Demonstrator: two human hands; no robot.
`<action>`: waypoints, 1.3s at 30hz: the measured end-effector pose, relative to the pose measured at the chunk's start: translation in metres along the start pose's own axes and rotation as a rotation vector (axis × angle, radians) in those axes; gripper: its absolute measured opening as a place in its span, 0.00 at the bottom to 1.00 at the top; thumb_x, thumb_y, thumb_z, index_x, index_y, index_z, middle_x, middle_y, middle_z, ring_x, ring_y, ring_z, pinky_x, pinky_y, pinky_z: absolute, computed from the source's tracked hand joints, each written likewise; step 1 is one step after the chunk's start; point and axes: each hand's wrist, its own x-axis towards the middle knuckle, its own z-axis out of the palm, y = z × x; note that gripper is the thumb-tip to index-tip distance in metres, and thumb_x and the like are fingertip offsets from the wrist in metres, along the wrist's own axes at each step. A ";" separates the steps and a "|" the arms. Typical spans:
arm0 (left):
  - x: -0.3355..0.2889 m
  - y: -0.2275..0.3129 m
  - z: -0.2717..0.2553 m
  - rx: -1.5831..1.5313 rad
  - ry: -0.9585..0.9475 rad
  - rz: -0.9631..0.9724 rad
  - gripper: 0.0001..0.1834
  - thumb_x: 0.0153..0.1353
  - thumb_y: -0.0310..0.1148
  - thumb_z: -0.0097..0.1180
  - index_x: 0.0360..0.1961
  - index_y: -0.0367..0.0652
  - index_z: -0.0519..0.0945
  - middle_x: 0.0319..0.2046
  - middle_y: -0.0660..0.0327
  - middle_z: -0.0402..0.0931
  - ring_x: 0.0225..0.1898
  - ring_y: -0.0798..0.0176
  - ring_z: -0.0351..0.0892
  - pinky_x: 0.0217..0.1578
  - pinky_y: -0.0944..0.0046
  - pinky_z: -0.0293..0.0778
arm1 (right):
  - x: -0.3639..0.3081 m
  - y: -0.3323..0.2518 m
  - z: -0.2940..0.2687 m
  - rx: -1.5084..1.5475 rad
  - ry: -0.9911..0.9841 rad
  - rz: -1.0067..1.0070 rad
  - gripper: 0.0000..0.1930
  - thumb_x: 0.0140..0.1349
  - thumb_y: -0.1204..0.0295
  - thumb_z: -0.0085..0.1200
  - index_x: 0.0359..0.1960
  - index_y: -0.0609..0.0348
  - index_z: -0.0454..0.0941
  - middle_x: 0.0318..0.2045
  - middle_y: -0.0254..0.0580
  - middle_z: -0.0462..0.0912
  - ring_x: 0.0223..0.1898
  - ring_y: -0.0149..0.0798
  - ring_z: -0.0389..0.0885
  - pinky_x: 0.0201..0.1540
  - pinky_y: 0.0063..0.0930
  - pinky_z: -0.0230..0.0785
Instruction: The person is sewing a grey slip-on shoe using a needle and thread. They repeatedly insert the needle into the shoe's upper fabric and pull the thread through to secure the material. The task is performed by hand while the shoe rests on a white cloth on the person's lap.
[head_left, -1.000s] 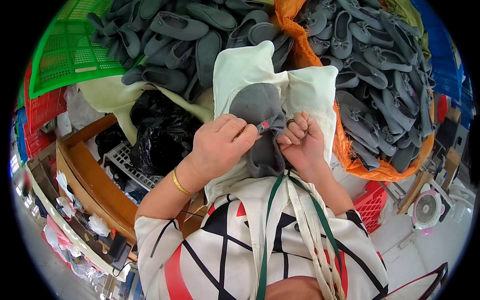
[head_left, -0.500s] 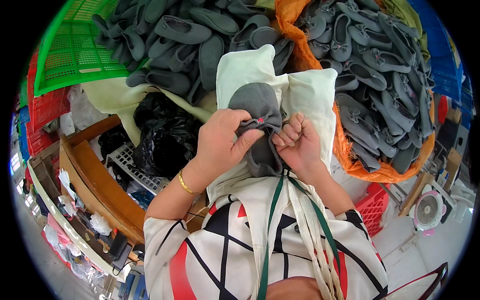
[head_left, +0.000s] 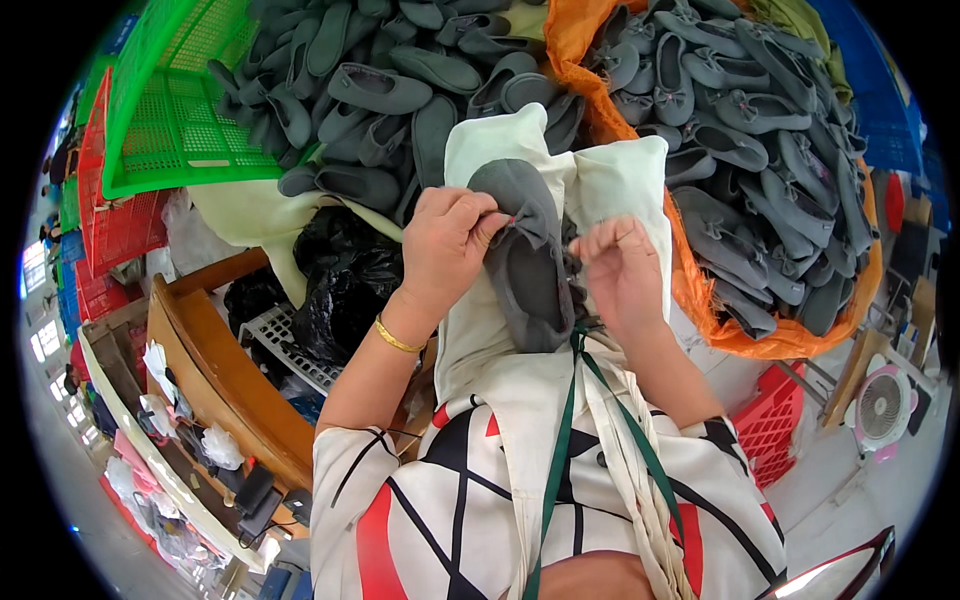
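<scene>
Centre frame: left hand (head_left: 445, 245) pinching bow (head_left: 527, 213) on grey shoe (head_left: 524, 262) | right hand (head_left: 622, 272) hovering, fingers loosely curled | bow apparently being fitted; heaps of shoes (head_left: 400, 90) waiting.

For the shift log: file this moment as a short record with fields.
Left hand: pinches the bow on a grey fabric slipper.
Right hand: beside the slipper, fingers curled; contact unclear.
Under the slipper: cream cloth.
Behind: heap of grey slippers, more in an orange sack.
Left side: green plastic crate.
</scene>
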 end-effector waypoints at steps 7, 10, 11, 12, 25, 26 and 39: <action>0.003 0.040 -0.006 -0.030 -0.166 -0.127 0.13 0.60 0.34 0.65 0.41 0.40 0.79 0.30 0.58 0.75 0.28 0.59 0.74 0.30 0.64 0.73 | -0.019 -0.042 0.004 -1.202 -0.232 -0.832 0.03 0.63 0.76 0.58 0.33 0.61 0.77 0.25 0.41 0.75 0.27 0.40 0.73 0.35 0.31 0.71; 0.008 0.047 -0.003 0.127 -0.190 -0.139 0.25 0.55 0.51 0.68 0.38 0.39 0.76 0.30 0.57 0.74 0.28 0.55 0.76 0.31 0.60 0.74 | -0.033 -0.060 -0.004 -1.390 -0.386 -0.991 0.05 0.56 0.75 0.62 0.30 0.60 0.78 0.23 0.41 0.73 0.23 0.43 0.72 0.30 0.34 0.70; 0.010 0.050 -0.001 0.195 -0.201 -0.141 0.27 0.54 0.53 0.68 0.37 0.39 0.75 0.30 0.56 0.75 0.29 0.54 0.77 0.31 0.58 0.74 | -0.046 -0.067 -0.013 -1.467 -0.420 -0.944 0.05 0.54 0.75 0.62 0.29 0.60 0.78 0.23 0.41 0.74 0.23 0.44 0.73 0.31 0.36 0.71; 0.011 0.052 0.002 0.255 -0.212 -0.144 0.29 0.53 0.56 0.68 0.36 0.40 0.74 0.31 0.56 0.75 0.29 0.52 0.77 0.31 0.57 0.75 | -0.059 -0.073 -0.021 -1.551 -0.454 -0.890 0.05 0.53 0.74 0.62 0.29 0.59 0.79 0.23 0.40 0.75 0.23 0.45 0.74 0.31 0.38 0.72; 0.008 0.033 0.010 -0.412 -0.133 -0.664 0.11 0.60 0.32 0.64 0.30 0.33 0.80 0.22 0.69 0.76 0.24 0.78 0.68 0.27 0.73 0.67 | -0.045 -0.047 -0.027 -0.655 -0.060 -0.086 0.05 0.68 0.76 0.52 0.43 0.61 0.78 0.28 0.44 0.82 0.28 0.31 0.84 0.33 0.28 0.73; 0.006 0.032 0.009 -0.430 -0.128 -0.685 0.10 0.61 0.32 0.64 0.31 0.33 0.81 0.23 0.71 0.76 0.25 0.80 0.68 0.27 0.74 0.66 | -0.036 -0.044 -0.015 -0.657 -0.072 0.022 0.05 0.68 0.75 0.53 0.42 0.61 0.77 0.27 0.42 0.82 0.28 0.30 0.84 0.33 0.29 0.73; 0.000 0.031 0.013 -0.570 -0.064 -0.707 0.07 0.62 0.28 0.64 0.31 0.35 0.81 0.24 0.74 0.75 0.25 0.82 0.66 0.26 0.78 0.64 | 0.012 -0.001 0.009 -1.125 -0.262 -0.115 0.07 0.63 0.74 0.52 0.40 0.63 0.78 0.30 0.51 0.83 0.30 0.46 0.82 0.36 0.33 0.73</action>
